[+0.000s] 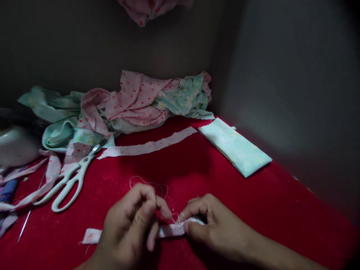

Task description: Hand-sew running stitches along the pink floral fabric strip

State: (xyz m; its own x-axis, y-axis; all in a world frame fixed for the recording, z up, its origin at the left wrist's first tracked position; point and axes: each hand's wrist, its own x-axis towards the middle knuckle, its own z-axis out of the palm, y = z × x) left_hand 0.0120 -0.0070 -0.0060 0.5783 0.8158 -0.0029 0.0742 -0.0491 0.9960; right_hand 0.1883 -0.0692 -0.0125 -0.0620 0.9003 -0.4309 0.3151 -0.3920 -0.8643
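Observation:
A narrow pale fabric strip (pixel 171 230) with pinkish marks lies across the front of the red cloth, below both hands. My right hand (pixel 210 225) pinches the strip near its right end between thumb and fingers. Just left of it, my left hand (pixel 135 225) is raised over the strip, its thumb and index finger pressed together; what they hold is too small to make out. A thin white thread (pixel 149 182) loops on the cloth behind my left hand, and thread also crosses the small gap between the hands.
White-handled scissors (pixel 80 172) lie at the left, near a metal rod (pixel 24 225) and pink strips (pixel 53 168). Crumpled pink and green fabric (pixel 137 97) lies along the back. Another strip (pixel 149 147) rests in front of it. Folded pale green cloth (pixel 236 146) sits at the right edge.

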